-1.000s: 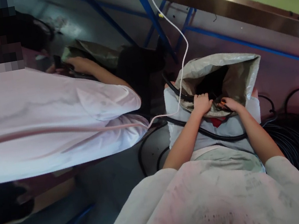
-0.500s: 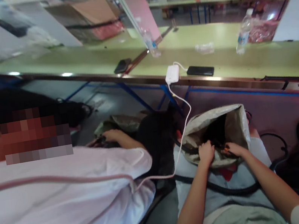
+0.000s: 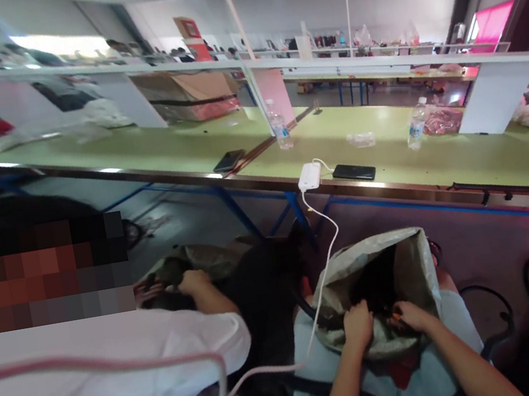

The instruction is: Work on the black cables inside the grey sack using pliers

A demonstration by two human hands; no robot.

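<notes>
A greyish woven sack (image 3: pixel 425 266) with a dark inside gapes on my lap. At its near side my left hand (image 3: pixel 359 325) is closed on a black tube (image 3: pixel 326 319) that enters over the sack's left rim. Just to the right, my right hand (image 3: pixel 413 317) is closed on a small tool with an orange part (image 3: pixel 395 317); its shape is mostly hidden by the fingers and the dark. Another length of thick black tube (image 3: pixel 316 385) runs across my lap below the sack. Something red (image 3: pixel 400 374) shows beneath it.
A green-topped workbench (image 3: pixel 242 124) stands ahead, bearing a white power bank (image 3: pixel 310 176), a black phone (image 3: pixel 354 172) and bottles. A white cable (image 3: pixel 334 223) hangs in front of the sack. Close on my left sits a person in a white shirt (image 3: pixel 168 349).
The view has tilted up, so the bench and sack sit lower in the picture. Both hands stay closed at the sack's near side, with only slight movement.
</notes>
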